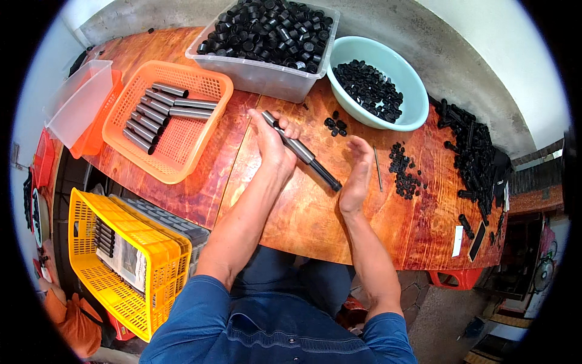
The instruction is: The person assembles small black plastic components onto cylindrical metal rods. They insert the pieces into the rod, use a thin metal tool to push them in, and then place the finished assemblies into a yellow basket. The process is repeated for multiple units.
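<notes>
My left hand (pixel 276 141) is wrapped around a silver-grey metal tube (pixel 298 149), which slants down to the right above the table. A black ribbed rod (pixel 325 175) sticks out of the tube's lower end. Beside the rod's tip is my right hand (pixel 357 173), fingers stretched upward and nothing in its grasp; whether the palm touches the tip I cannot tell. Small black caps (pixel 335 124) lie on the table just beyond that hand. A thin metal rod (pixel 378 168) and a scatter of tiny black pieces (pixel 404 173) lie to its right.
An orange basket (pixel 176 173) at left holds several metal tubes. Behind stand a clear bin (pixel 254 71) of black caps and a pale blue bowl (pixel 412 121) of black parts. Black rods (pixel 470 151) are heaped at right. A yellow crate (pixel 160 255) stands below left, near a person in orange (pixel 79 324).
</notes>
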Tool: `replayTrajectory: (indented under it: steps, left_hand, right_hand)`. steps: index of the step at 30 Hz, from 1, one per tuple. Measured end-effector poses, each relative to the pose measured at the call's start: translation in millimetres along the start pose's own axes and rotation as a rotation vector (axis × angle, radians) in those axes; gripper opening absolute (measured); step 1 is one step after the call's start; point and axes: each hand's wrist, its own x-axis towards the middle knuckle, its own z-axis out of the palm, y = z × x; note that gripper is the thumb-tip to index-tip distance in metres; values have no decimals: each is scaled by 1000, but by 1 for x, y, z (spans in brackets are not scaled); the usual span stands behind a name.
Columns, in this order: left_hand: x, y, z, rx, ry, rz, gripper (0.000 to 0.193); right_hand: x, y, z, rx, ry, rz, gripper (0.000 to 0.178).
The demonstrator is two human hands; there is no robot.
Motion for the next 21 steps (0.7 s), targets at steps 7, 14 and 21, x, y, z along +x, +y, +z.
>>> replayTrajectory:
  steps: [7,14,21]
  left_hand:
    - [-13,-6,5,9,-10,-31,54]
    - [-10,-5,1,34,-4,-57,54]
    - [-29,-20,4,36,-95,-177,49]
  right_hand:
    - [0,8,3,5,1,-28,65]
    - [1,2,-4,72,105,-54,70]
    - [0,21,2,88,82,35,53]
